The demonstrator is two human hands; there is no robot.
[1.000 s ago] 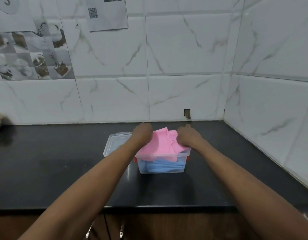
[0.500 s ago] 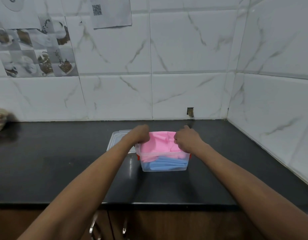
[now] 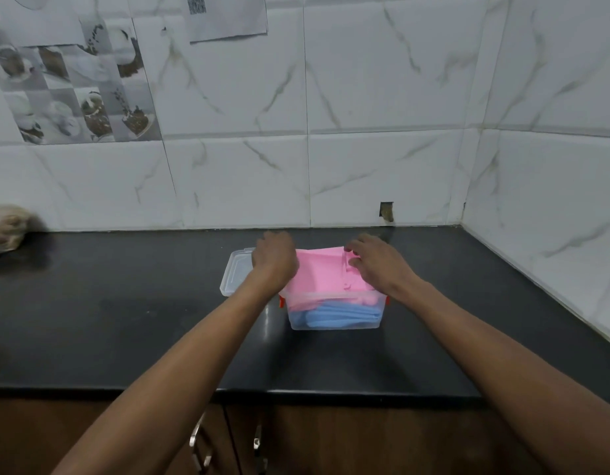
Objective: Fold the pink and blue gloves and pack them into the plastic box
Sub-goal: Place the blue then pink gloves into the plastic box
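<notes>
Pressing folded pink gloves (image 3: 322, 272) onto blue gloves (image 3: 338, 315) in the clear plastic box (image 3: 334, 326), my right hand (image 3: 375, 265) lies flat, gripping nothing; whether my left hand (image 3: 274, 260) grips, I cannot tell. Next, probably, the clear plastic lid (image 3: 236, 272) beside it goes on.

Soft, fairly dim indoor light, seemingly from overhead. The white wall tiles (image 3: 382, 97) read bright, while the black countertop (image 3: 108, 320) stays dark, with a faint sheen and a pale reflected streak left of the plastic box (image 3: 334, 323). Slight blur softens everything, worst on the brown bundle (image 3: 5, 231) at the left edge. Tile lines bow near the borders
</notes>
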